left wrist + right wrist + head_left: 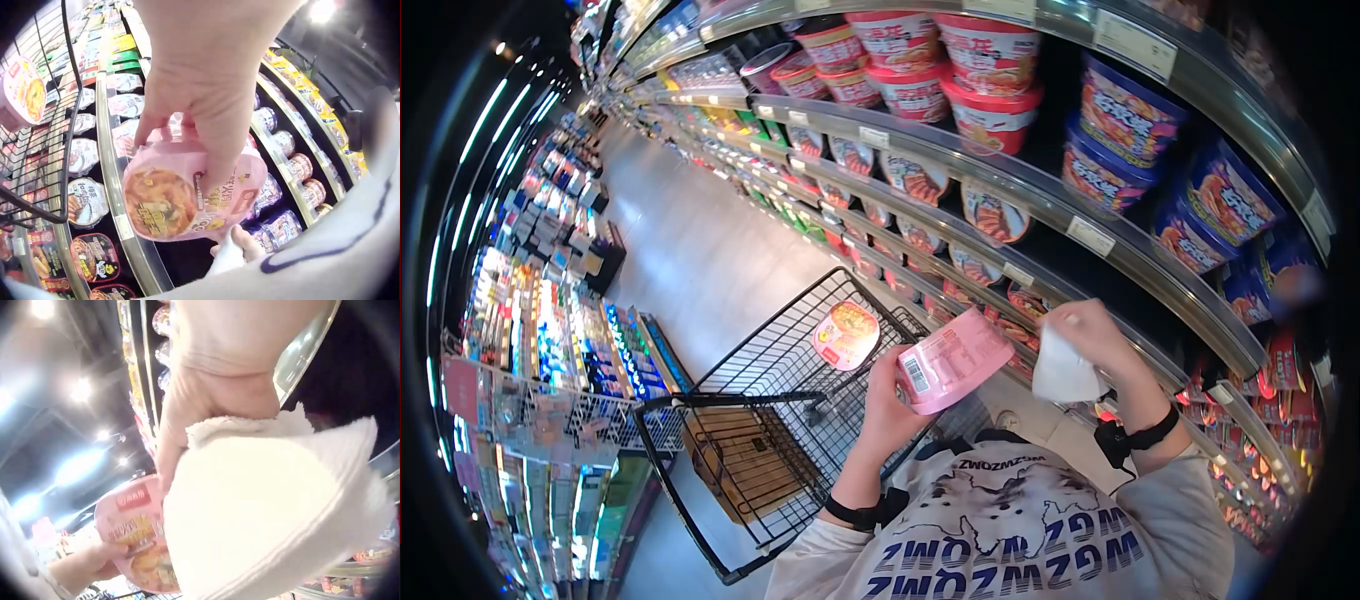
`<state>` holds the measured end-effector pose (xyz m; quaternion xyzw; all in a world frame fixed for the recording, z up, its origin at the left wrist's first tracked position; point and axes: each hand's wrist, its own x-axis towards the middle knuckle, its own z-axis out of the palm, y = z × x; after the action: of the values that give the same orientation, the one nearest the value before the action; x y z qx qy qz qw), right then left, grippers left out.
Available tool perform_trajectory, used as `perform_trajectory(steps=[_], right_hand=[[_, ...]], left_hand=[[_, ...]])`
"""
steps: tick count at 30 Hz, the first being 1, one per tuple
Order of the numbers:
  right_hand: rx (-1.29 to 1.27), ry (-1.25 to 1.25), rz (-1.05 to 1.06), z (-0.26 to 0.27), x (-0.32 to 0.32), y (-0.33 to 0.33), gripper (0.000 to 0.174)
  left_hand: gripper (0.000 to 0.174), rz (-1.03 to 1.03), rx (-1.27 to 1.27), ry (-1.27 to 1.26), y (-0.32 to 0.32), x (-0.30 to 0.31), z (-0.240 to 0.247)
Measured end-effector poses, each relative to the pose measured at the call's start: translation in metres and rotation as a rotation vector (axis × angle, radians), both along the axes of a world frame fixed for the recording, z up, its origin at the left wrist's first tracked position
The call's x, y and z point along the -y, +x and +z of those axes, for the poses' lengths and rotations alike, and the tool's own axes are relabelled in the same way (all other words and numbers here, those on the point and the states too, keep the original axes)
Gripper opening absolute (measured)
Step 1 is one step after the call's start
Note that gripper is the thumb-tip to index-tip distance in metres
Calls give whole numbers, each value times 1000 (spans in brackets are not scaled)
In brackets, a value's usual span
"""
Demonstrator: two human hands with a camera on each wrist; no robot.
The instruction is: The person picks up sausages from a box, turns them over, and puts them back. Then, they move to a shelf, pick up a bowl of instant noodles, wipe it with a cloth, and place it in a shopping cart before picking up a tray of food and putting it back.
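My left hand (887, 408) grips a pink tub of instant noodles (956, 362), tilted on its side over the edge of the cart. In the left wrist view, its lid (161, 203) carries a noodle picture, and the thumb lies across it. A folded white cloth (1064, 370) hangs from my right hand (1088, 330), pinched by the fingers, close to the right of the tub. The right wrist view has the cloth (256, 506) large in front, overlapping part of the tub. Another pink-and-white noodle tub (846, 335) sits in the cart.
A black wire shopping cart (750, 400) stands at the left, with a cardboard box (745, 460) low in it. Along the right run shelves with red tubs (990, 85), purple tubs (1125, 125) and price tags (1090, 236). The aisle floor (675, 250) stretches ahead.
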<state>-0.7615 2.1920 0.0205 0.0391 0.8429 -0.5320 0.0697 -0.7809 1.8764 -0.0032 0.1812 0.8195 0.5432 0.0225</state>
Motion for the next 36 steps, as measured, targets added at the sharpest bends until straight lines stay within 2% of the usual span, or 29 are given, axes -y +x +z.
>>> perform_trajectory(steps=[1, 3, 5, 6, 7, 8, 9, 10, 11, 13, 14, 15, 17, 18, 19, 20, 21, 22, 23, 25, 26, 28, 29, 31, 32, 33, 35, 36], right_hand=[[117, -28, -194, 4, 1, -7, 34], [-325, -228, -453, 11, 23, -14, 23], [-504, -302, -538, 41, 64, -15, 18], [-664, -164, -342, 47, 80, -11, 16], [-737, -80, -103, 46, 94, -9, 26], [-751, -12, 119, 49, 114, -5, 42], [-660, 30, 364, 35, 128, -5, 56], [-645, 163, 514, 30, 142, -4, 64], [-657, 162, 529, 31, 146, -2, 64], [-672, 412, 568, 37, 152, -4, 72], [-739, 465, 564, 39, 150, -8, 69], [-746, 463, 581, 37, 148, -13, 69], [-681, 392, 487, 22, 140, -24, 54], [-628, 265, 444, 12, 134, -31, 43], [-632, 267, 458, 11, 133, -33, 43], [-162, -102, 298, 11, 133, -34, 43], [315, -453, 121, 10, 132, -36, 45], [107, -520, 155, -15, 133, -40, 50], [111, -515, 168, -16, 139, -43, 50], [28, -780, 33, -14, 154, -47, 48], [29, -779, 40, -12, 155, -49, 48], [228, -875, 128, -9, 152, -54, 45], [229, -874, 132, -14, 150, -55, 45], [466, -935, 171, -30, 148, -56, 44], [382, -898, 104, -34, 155, -48, 42], [386, -889, 113, -34, 160, -43, 42], [-33, -520, -14, -27, 171, -36, 39], [-169, -560, -24, -15, 177, -34, 36]], left_hand=[[75, 47, -47, -39, 0, 4, 0], [74, 99, -56, -47, 3, 8, 1], [73, 141, -67, -56, 6, 9, 1], [72, 130, -60, -54, 7, 8, 0], [72, 118, -55, -52, 8, 7, 0], [71, 135, -72, -55, 10, 4, 1], [71, 147, -80, -53, 12, 4, 4], [71, 160, -56, -74, 14, 6, 6], [71, 175, -34, -93, 15, 9, 8], [73, 195, -67, -82, 14, 21, 2], [75, 209, -74, -89, 15, 27, -3], [78, 222, -76, -95, 18, 32, -9], [82, 249, -50, -66, 24, 40, -9], [81, 277, 79, 65, 29, 41, 1], [81, 303, 205, 198, 31, 43, 6], [83, 267, 271, 323, 30, 45, 4], [83, 280, 267, 331, 30, 48, 0], [84, 269, 274, 425, 29, 50, -5], [84, 257, 280, 518, 30, 52, -8], [84, 266, 304, 580, 31, 56, -7], [84, 277, 340, 630, 32, 58, -4], [82, 229, 385, 795, 29, 67, -8], [82, 232, 383, 797, 30, 69, -12], [74, 186, 518, 1283, 29, 71, -12], [63, 265, 549, 1327, 28, 71, -8], [63, 271, 542, 1338, 26, 71, -2], [57, 385, 633, 1427, 18, 73, 14], [49, 429, 662, 1364, 16, 77, 15]])
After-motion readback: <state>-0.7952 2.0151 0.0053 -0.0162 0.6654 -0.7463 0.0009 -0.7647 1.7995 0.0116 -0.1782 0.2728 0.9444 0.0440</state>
